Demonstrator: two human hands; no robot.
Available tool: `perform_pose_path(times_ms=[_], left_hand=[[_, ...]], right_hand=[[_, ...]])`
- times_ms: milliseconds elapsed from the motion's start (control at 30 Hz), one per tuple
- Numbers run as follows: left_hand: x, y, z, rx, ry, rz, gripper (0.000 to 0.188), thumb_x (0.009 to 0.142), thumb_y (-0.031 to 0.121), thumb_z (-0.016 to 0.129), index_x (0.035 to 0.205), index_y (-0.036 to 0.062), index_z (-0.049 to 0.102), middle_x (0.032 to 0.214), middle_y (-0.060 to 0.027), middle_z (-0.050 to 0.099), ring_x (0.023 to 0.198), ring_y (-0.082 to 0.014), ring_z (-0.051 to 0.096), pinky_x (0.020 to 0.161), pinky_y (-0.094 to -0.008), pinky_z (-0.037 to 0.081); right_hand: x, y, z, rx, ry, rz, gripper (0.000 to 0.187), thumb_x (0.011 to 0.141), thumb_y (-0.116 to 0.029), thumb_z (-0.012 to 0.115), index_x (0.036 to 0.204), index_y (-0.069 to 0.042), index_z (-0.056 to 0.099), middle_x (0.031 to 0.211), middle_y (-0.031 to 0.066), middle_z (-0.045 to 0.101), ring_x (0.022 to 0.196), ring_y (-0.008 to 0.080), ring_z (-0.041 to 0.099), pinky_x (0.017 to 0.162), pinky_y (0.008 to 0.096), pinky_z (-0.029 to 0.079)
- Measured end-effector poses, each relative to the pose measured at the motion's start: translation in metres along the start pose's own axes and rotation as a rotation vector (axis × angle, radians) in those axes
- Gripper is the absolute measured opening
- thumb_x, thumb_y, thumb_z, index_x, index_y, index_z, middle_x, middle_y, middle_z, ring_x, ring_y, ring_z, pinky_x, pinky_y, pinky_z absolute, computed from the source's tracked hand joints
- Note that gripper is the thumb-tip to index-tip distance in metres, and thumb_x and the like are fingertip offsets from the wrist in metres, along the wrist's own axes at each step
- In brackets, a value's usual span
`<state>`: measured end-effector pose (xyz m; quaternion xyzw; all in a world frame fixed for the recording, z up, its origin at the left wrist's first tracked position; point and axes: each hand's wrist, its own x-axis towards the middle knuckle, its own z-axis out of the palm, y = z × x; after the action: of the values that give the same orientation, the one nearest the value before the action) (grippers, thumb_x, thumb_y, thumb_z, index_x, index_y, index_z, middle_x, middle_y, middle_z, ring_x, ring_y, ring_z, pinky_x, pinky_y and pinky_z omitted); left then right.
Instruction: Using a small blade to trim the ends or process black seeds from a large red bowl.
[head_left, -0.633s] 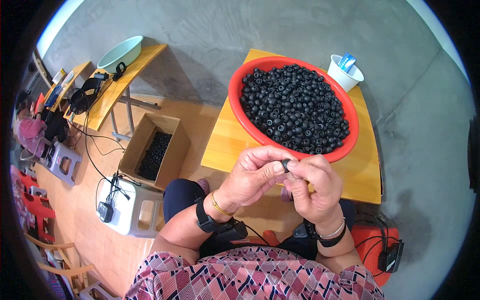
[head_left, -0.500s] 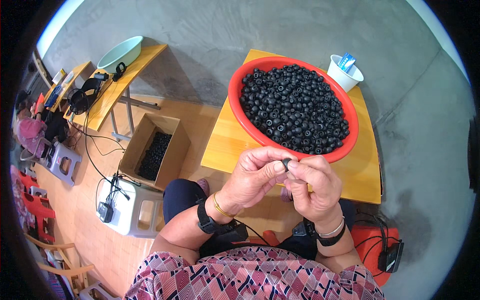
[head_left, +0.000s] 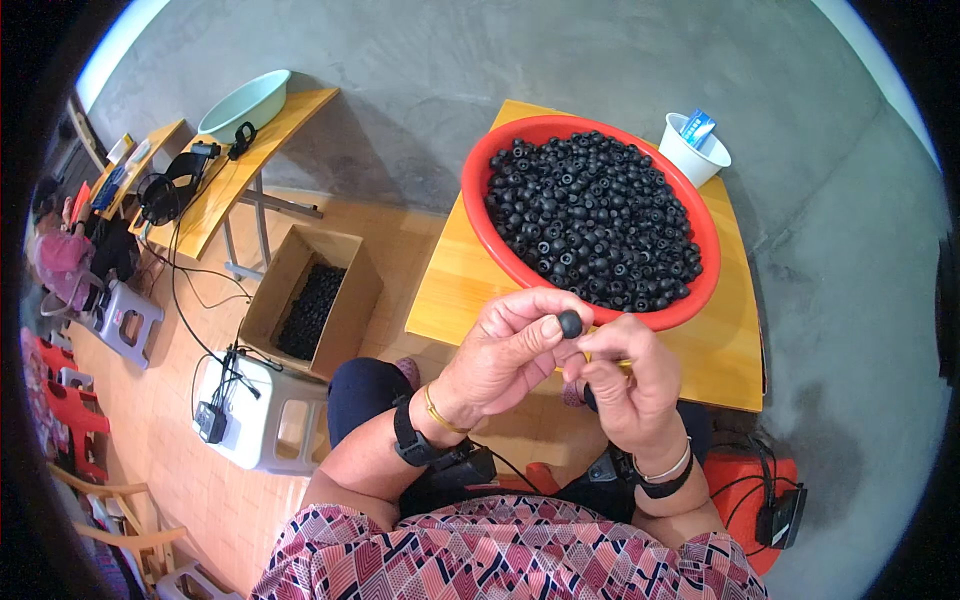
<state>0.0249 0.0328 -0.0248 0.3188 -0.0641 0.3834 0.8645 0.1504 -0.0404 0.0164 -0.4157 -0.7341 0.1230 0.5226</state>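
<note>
L grip (head_left: 510, 352) holds sm blk pc (head_left: 570, 323), rnd.

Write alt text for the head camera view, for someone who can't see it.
A person's left hand pinches a small black ball, with the right hand close beside it. Just beyond, a red basin full of small black pieces sits on a yellow table; a cardboard box holding dark bits stands to the left.

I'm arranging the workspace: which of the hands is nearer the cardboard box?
Left. The left hand is to the right of the cardboard box; the right hand is farther right, past the left.
</note>
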Motion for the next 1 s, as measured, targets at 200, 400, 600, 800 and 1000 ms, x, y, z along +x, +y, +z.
perform_pose_path(times_ms=[200,400,600,800,1000], left_hand=[[0.000,0.001,-0.002,0.052,-0.041,0.011,0.022,0.086,0.012,0.051,0.104,-0.0006,0.052,0.087,-0.0055,0.056,0.072,-0.0144,0.056,0.064,-0.0263,0.048],[0.003,-0.003,-0.003,0.131,-0.054,0.041,0.021,0.087,0.010,0.049,0.104,-0.0016,0.052,0.090,-0.0074,0.056,0.070,-0.0143,0.056,0.062,-0.0268,0.049],[0.002,-0.003,-0.002,0.164,-0.059,0.046,0.020,0.087,0.007,0.047,0.104,-0.0024,0.051,0.092,-0.0090,0.056,0.070,-0.0149,0.056,0.060,-0.0273,0.049],[0.002,-0.004,-0.003,0.168,-0.072,0.051,0.020,0.088,0.007,0.046,0.105,-0.0027,0.050,0.092,-0.0095,0.057,0.068,-0.0155,0.057,0.059,-0.0277,0.050],[0.002,-0.003,-0.002,0.156,-0.060,0.053,0.020,0.088,0.007,0.046,0.105,-0.0021,0.051,0.093,-0.0091,0.057,0.072,-0.0145,0.057,0.062,-0.0271,0.050]], right_hand=[[0.005,-0.011,-0.004,0.180,0.036,0.269,0.016,0.091,-0.012,0.040,0.088,0.001,0.048,0.072,0.0079,0.054,0.063,0.0100,0.054,0.058,0.0223,0.043],[0.008,-0.012,-0.009,0.060,-0.037,0.288,0.013,0.090,-0.008,0.041,0.084,0.001,0.047,0.069,0.0078,0.055,0.060,0.0118,0.055,0.055,0.0232,0.044],[0.009,-0.012,-0.008,0.024,-0.034,0.277,0.012,0.089,-0.007,0.042,0.081,0.001,0.047,0.066,0.0069,0.053,0.058,0.0119,0.056,0.052,0.0235,0.045],[0.009,-0.010,-0.008,-0.020,-0.034,0.237,0.012,0.089,-0.007,0.042,0.081,0.001,0.047,0.066,0.0067,0.053,0.057,0.0116,0.056,0.051,0.0230,0.044],[0.007,-0.007,-0.005,0.008,-0.024,0.252,0.012,0.089,-0.007,0.043,0.080,0.001,0.047,0.065,0.0063,0.052,0.056,0.0113,0.055,0.051,0.0235,0.044]])
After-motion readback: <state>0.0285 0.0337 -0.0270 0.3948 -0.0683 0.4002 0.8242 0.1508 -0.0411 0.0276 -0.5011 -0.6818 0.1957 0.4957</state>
